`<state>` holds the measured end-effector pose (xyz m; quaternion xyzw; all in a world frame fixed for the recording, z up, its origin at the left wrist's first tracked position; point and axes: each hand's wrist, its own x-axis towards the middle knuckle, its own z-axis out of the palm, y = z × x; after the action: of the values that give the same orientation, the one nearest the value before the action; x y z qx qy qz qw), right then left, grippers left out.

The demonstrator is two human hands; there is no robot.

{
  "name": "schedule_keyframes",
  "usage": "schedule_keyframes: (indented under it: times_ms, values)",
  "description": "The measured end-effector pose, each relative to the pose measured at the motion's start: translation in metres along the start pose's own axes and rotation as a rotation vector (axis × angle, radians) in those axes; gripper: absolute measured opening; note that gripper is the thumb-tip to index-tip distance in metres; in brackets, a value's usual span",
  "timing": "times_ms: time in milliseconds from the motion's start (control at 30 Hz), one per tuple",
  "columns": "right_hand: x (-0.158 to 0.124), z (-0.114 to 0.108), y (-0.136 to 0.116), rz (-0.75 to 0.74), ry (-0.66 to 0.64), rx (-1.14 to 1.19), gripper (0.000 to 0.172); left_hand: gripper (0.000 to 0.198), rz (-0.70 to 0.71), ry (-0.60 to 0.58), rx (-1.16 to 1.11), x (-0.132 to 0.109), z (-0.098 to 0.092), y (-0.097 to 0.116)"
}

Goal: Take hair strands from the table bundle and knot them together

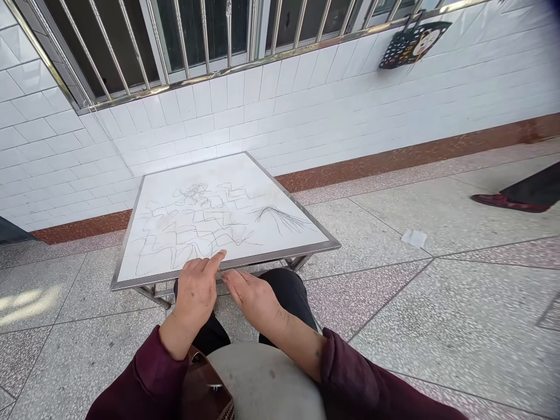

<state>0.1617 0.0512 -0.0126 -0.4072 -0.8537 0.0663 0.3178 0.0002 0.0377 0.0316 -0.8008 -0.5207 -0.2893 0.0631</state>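
Note:
A low table (245,254) with a white top and a metal rim stands before my knees. Crinkled thin dark strands (192,224) lie spread over its top, and I cannot tell whether they are wire or thread. On the right side of the top is a looser bunch of straighter dark strands (280,216). My left hand (196,291) is at the table's near rim, its fingers curled and the index finger reaching forward. Close beside it, my right hand (254,297) has its fingers pressed together in a pinch just below the rim. Whatever is between the fingers is too small or hidden.
Behind the table rises a white tiled wall (210,131) with barred windows. A patterned bag (411,46) hangs from the bars. At right are a person's foot in a dark red shoe (510,202) and a white paper scrap (413,238). A brown bag (205,388) rests at my lap.

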Motion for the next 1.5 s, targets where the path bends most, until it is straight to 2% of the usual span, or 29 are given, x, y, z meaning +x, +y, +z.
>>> schedule_keyframes:
  times_ms: [467, 667, 867, 1067, 1200, 1300, 1400, 1500]
  values:
    - [-0.006, 0.004, -0.001, -0.032, 0.128, -0.021, 0.021, 0.045, 0.020, 0.021, 0.054, 0.003, -0.006, -0.006]
    - [-0.007, 0.002, -0.001, -0.079, 0.094, -0.052, 0.024, 0.045, 0.034, 0.011, 0.054, 0.001, -0.002, -0.009]
    - [-0.009, 0.006, -0.001, -0.039, 0.097, -0.042, 0.018, 0.041, -0.002, 0.040, 0.089, 0.005, -0.009, -0.012]
    - [-0.010, 0.006, -0.002, -0.031, 0.054, -0.014, 0.021, 0.039, -0.019, 0.037, 0.088, 0.009, -0.012, -0.017]
    - [-0.009, 0.004, -0.002, 0.022, -0.006, 0.084, 0.023, 0.040, -0.026, 0.031, 0.081, 0.011, -0.008, -0.018]
    - [-0.007, -0.001, -0.003, 0.119, -0.030, 0.249, 0.022, 0.040, -0.037, 0.039, 0.010, 0.015, -0.014, -0.019]
    - [-0.005, -0.008, -0.003, 0.221, -0.007, 0.403, 0.019, 0.041, -0.135, 0.097, -0.165, 0.016, -0.031, -0.027]
    - [-0.003, -0.015, -0.001, 0.292, 0.042, 0.481, 0.019, 0.037, -0.401, 0.323, -0.424, 0.007, -0.042, -0.042]
